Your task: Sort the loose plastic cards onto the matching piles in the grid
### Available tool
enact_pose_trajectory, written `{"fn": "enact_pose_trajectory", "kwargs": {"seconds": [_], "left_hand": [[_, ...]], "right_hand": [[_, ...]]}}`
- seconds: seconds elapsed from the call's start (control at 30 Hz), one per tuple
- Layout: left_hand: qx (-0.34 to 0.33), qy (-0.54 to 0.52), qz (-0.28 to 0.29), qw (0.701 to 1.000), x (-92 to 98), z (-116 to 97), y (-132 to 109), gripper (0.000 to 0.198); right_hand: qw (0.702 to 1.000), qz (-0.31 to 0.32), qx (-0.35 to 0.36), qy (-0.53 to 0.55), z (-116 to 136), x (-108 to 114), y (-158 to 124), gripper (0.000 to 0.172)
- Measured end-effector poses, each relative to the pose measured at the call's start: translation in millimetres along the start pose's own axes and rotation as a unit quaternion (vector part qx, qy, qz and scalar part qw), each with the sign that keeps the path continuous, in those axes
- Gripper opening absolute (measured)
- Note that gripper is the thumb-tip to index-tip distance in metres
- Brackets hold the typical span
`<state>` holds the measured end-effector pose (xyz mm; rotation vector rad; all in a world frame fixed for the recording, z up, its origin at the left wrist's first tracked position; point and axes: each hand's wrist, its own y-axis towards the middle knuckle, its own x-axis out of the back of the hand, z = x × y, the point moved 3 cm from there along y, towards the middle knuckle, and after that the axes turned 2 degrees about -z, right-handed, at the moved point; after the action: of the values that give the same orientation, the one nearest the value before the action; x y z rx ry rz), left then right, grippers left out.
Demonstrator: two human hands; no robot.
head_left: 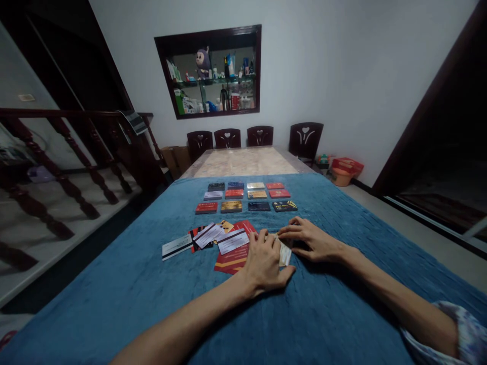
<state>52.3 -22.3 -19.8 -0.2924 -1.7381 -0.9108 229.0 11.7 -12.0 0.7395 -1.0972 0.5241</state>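
Observation:
Palm down, my left hand (266,261) rests over the right end of a loose spread of cards, its thumb held apart from the fingers. Under and beside it are a red card (230,259) and a white card with a dark stripe (233,241). My right hand (314,241) has its fingertips and thumb at the edge of a pale yellowish card (285,252), partly hidden by both hands. To the left, another striped white card (208,234) overlaps orange and black ones, and a silver-grey striped card (177,248) lies at the end.
Beyond my hands, cards stand in three neat rows of small stacks, among them a gold stack (231,206) and a black and yellow stack (285,206). A blue cloth (133,268) covers the near table; bare marble tabletop (247,161) shows behind. Dark chairs (305,139) line the far end.

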Motion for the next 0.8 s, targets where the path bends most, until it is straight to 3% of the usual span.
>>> {"fn": "enact_pose_trajectory", "kwargs": {"seconds": [0.5, 0.8], "left_hand": [[-0.025, -0.024, -0.023, 0.999, -0.3, 3, 1, 0.021], [-0.029, -0.055, -0.073, 0.995, 12.5, 17, 4, 0.026]], "right_hand": [[0.998, -0.042, 0.035, 0.03, -7, -4, -3, 0.031], [0.993, -0.107, 0.009, 0.047, -12, -2, -4, 0.028]]}}
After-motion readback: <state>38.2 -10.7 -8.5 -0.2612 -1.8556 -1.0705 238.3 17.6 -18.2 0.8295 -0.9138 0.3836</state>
